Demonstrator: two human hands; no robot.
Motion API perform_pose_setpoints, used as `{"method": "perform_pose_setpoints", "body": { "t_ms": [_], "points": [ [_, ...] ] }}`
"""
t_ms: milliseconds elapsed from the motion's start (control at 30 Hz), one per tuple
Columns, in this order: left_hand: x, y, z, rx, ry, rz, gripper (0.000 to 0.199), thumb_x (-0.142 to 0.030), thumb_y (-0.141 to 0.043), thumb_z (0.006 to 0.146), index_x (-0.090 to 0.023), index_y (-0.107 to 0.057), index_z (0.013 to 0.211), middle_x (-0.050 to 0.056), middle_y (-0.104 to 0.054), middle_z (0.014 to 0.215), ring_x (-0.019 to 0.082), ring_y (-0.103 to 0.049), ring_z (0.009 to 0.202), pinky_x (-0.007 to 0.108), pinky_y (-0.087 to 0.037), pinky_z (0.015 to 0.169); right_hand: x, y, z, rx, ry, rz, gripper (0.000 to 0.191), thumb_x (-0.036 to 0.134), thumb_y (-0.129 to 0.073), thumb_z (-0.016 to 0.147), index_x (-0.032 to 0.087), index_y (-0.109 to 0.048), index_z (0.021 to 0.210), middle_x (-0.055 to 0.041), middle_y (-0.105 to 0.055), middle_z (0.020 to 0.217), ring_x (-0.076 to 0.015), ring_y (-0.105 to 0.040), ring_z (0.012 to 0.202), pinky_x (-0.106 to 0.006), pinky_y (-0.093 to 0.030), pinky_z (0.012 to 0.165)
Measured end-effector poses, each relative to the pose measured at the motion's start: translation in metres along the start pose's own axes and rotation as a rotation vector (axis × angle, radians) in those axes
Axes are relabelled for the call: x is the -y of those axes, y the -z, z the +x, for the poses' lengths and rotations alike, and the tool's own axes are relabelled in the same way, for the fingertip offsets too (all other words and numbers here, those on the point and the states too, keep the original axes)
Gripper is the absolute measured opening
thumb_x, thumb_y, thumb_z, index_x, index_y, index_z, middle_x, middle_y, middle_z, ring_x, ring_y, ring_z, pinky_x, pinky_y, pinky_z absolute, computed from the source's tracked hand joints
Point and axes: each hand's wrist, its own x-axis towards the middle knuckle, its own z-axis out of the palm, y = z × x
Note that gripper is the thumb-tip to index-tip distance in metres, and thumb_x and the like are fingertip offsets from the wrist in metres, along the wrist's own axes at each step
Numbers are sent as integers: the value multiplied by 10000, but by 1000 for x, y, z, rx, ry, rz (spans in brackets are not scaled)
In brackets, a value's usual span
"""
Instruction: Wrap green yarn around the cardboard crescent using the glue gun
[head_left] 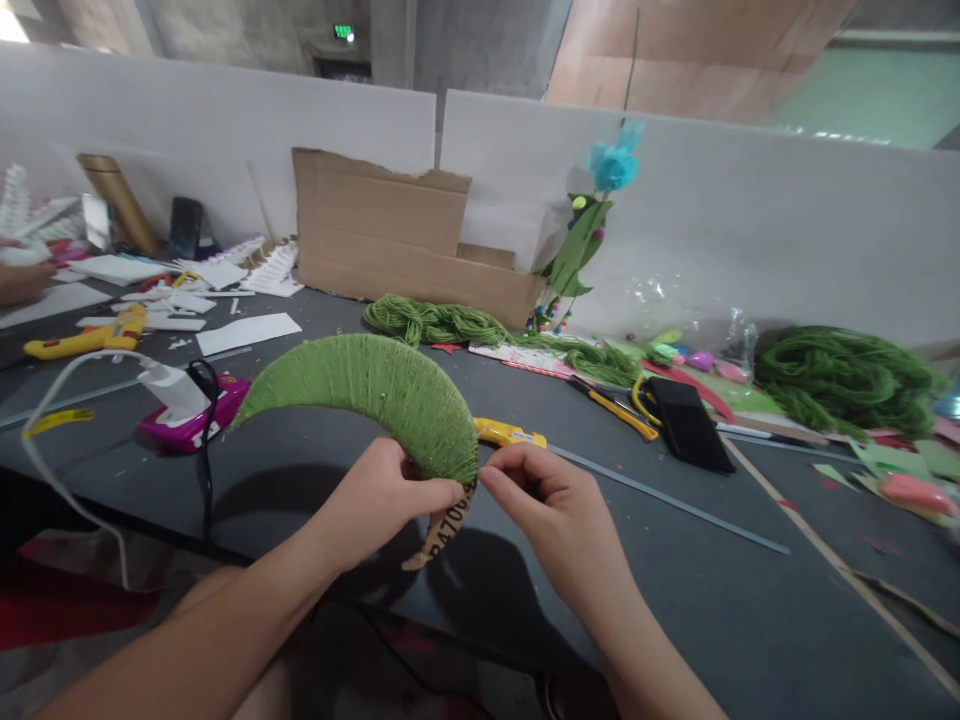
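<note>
A cardboard crescent [367,375] is wrapped in green yarn along most of its length; its lower tip is bare brown cardboard with black print. My left hand [386,495] grips the crescent near its lower end, thumb on the edge where the yarn wrapping stops. Just right of that edge is my right hand [536,490], thumb and forefinger pinched together beside the wrapped part. What the pinch holds is too small to make out. Behind the right hand lies a yellow-handled tool [510,433] on the dark table [637,590].
Green yarn skeins [847,380] lie at the right and along the back [435,322]. A black phone [688,424] rests beside a cutter [615,408]. A magenta power strip [191,415] with cables is at left. Cardboard [375,220] leans at the back; another person's hand [22,280] shows far left.
</note>
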Motion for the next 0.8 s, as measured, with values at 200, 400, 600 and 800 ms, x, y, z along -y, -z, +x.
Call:
{"method": "perform_pose_setpoints", "body": {
  "t_ms": [200,400,600,800],
  "points": [
    [0,0,-1,6,18,-112,237,-181,-650,636,-148,-674,870,28,-695,817,183,-600,789,275,-450,734,-1,1,1,14,-35,75,134,292,-577,701,176,-580,634,35,-440,534,-106,-379,522,-226,-296,494],
    [3,1,-1,71,-7,-186,232,-194,-680,630,-159,-669,859,22,-690,821,180,-597,802,291,-441,767,2,4,1,89,-185,362,186,349,-643,663,172,-589,638,73,-345,488,-56,-216,424,-213,-171,415],
    [6,1,-1,106,-38,-262,263,-156,-677,651,-193,-659,911,0,-690,863,160,-594,864,272,-422,808,4,5,0,137,-293,594,194,322,-672,642,164,-561,633,102,-259,435,-37,-138,394,-218,-77,400],
    [6,2,0,85,-38,-214,185,-188,-690,643,-175,-658,825,-2,-671,801,162,-586,815,287,-424,797,-2,3,0,116,-215,497,186,330,-656,681,166,-574,646,86,-306,480,-46,-180,426,-215,-109,412]
  ]
}}
